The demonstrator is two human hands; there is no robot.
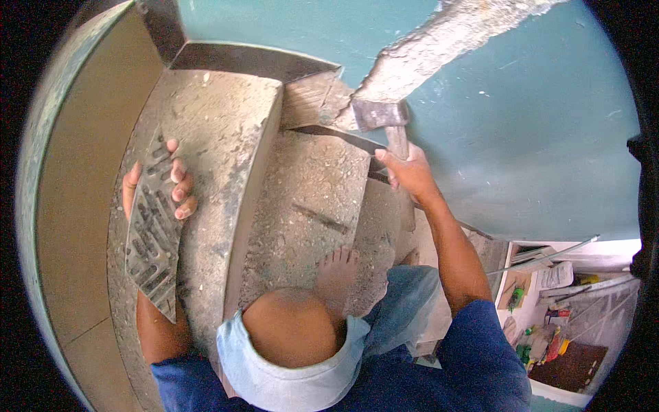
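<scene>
My left hand (pixel 181 184) grips a broken piece of tile (pixel 155 230) with dark, ridged mortar marks on the face that shows. The fingers curl round its right edge and the thumb lies at its left; the palm is hidden behind it. My right hand (pixel 413 173) is closed round the short handle of a hammer (pixel 379 115). The hammer's grey head is by the teal wall (pixel 522 130), at the lower end of a rough, bared strip (pixel 439 51). Left of the head, a broken tile skirting (pixel 312 103) runs along the wall.
Dusty stair steps (pixel 206 117) with grit go down to the right. A dark bar-shaped piece (pixel 320 218) lies on one. My bare foot (pixel 336 275) and bent knee (pixel 292 329) are near. At the left stands a tan tiled wall (pixel 82 199). Tools and oddments (pixel 549 343) lie lower right.
</scene>
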